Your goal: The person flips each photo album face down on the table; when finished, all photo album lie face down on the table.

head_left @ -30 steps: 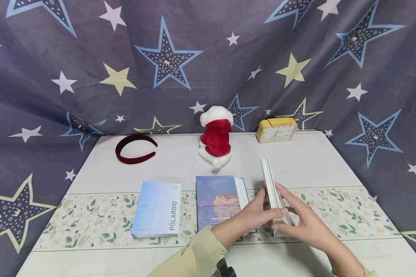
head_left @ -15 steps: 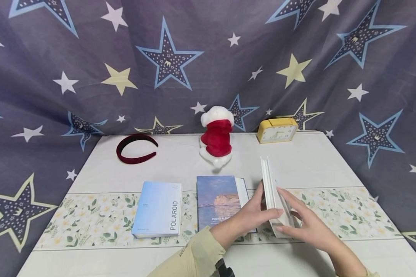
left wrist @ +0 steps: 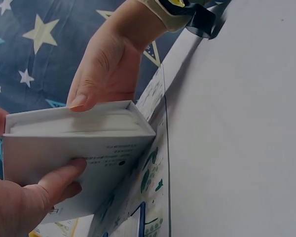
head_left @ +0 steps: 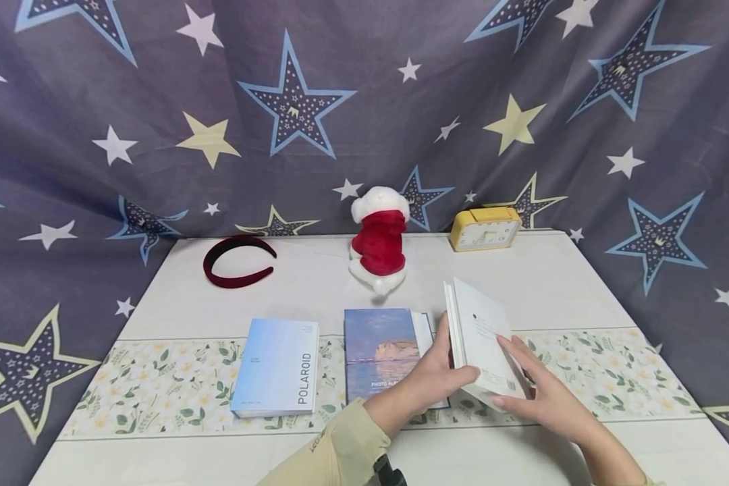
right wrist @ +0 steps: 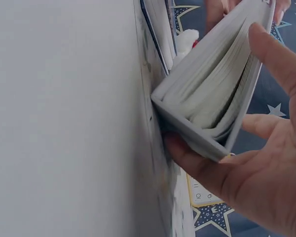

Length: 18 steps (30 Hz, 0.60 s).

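Observation:
Both my hands hold a white album (head_left: 484, 332) above the floral strip, right of centre. It leans, its white cover with small print and a barcode turned up to the right. My left hand (head_left: 428, 378) grips its left side, thumb at the lower edge and fingers behind. My right hand (head_left: 543, 388) holds the right side, fingers on the cover and thumb by the bottom corner. In the right wrist view the album's page edges (right wrist: 212, 84) spread slightly apart inside the covers. The left wrist view also has the album (left wrist: 79, 143) with fingers on its printed cover.
A blue photo album (head_left: 379, 351) lies just left of my left hand, partly covered by it. Farther left lies a pale blue POLAROID album (head_left: 273, 368). Behind are a dark red headband (head_left: 209, 263), a plush toy in red (head_left: 381, 243) and a yellow clock (head_left: 484, 228).
The white album has turned from nearly edge-on to leaning left, bringing its printed cover into sight. My left hand has shifted slightly left, and my right fingers have moved onto the cover.

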Tool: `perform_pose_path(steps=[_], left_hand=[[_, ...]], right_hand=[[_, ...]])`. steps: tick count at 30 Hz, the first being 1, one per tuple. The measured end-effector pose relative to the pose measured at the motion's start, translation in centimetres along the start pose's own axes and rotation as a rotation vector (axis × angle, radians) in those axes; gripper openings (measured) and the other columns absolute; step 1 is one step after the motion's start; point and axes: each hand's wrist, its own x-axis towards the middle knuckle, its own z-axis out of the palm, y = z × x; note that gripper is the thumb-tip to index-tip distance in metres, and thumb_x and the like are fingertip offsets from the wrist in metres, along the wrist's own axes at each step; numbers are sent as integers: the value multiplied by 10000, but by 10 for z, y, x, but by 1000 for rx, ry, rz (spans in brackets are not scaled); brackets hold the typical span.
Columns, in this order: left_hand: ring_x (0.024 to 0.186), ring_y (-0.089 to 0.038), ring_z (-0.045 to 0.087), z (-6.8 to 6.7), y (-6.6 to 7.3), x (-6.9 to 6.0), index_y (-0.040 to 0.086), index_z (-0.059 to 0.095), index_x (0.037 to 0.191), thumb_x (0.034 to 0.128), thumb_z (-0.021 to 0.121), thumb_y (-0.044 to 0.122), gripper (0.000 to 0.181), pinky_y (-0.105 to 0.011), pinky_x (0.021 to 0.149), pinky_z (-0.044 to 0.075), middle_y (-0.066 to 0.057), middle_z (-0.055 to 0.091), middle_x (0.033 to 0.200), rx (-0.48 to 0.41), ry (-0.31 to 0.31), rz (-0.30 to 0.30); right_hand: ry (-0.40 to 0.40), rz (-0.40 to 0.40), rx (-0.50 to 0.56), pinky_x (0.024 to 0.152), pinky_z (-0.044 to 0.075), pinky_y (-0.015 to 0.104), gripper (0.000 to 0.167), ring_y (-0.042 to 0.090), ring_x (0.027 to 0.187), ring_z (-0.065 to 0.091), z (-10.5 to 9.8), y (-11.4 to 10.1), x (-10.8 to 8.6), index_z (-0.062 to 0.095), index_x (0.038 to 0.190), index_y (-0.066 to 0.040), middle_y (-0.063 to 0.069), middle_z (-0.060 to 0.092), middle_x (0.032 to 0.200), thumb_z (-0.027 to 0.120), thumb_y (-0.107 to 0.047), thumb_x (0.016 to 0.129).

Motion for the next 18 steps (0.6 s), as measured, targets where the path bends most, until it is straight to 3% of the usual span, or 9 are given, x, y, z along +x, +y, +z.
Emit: perform_pose_path(steps=[5,9,14,18], left_hand=[[1152,-207,606,1,-2,-1,356,-73,1557,813,539,-52,1046,-323,868,527,-87,215,1593,19,25,-31],[1159,-145,595,2,-3,-2,256,-136,1558,806,542,-42,1055,-261,933,476,-70,163,1612,71,67,-77],[1209,-156,563,5,-4,-3,164,-211,1533,802,518,-55,1055,-236,987,423,-66,95,1626,92,62,-91],[1405,-208,319,9,-3,-3,121,-148,1549,809,576,14,1040,-303,1092,316,-105,-22,1628,254,101,-122]], right_hand=[[19,71,-13,932,318,733,993,614,1371,61,-2,1,0,158,1577,-145,332,12,1568,789,-206,812],[32,94,-54,937,400,653,1041,600,1336,236,-2,1,0,111,1570,-65,348,67,1556,800,-238,809],[41,122,-123,973,407,559,1117,530,1281,399,-4,0,-1,42,1529,71,359,122,1542,808,-292,802],[44,156,-139,999,363,587,1136,536,1265,417,-7,1,-2,26,1512,107,370,143,1531,809,-302,798]])
